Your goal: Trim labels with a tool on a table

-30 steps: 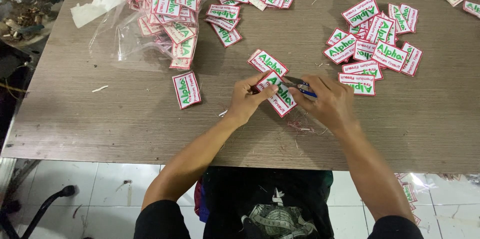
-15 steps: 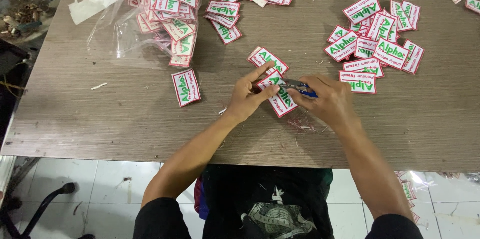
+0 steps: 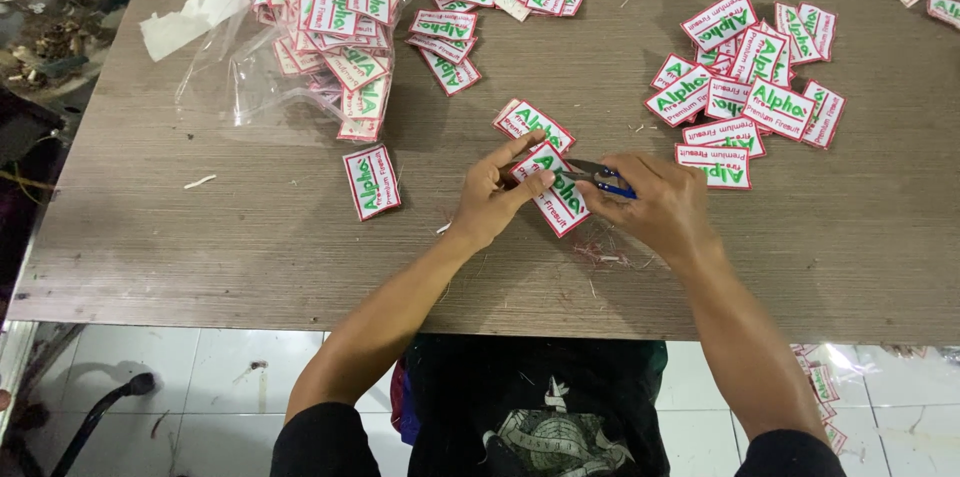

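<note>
Right now L hand (image 3: pixel 495 199) has its fingers (image 3: pixel 530 184) pinched shut on one patch (image 3: pixel 560 205), a white rectangle w/ red border & green lettering, thumb & forefinger at its upper edge, rest of it lying tilted on the tabletop (image 3: pixel 200 237). R hand (image 3: pixel 655 205) is closed round small snips (image 3: pixel 600 177) w/ blue handle, tips at the patch's top edge, just beside the L fingertips. Patch looks light, thin, a bit floppy but w/ a stiff stitched border, not fragile, not slippery; best held by the edge, as now. Loose thread bits (image 3: pixel 600 255) lie below R hand. Further out: a single patch (image 3: pixel 371 181) to the left, a spread pile (image 3: pixel 750 87) upper right, a clear bag of patches (image 3: pixel 320 27) upper left.
</note>
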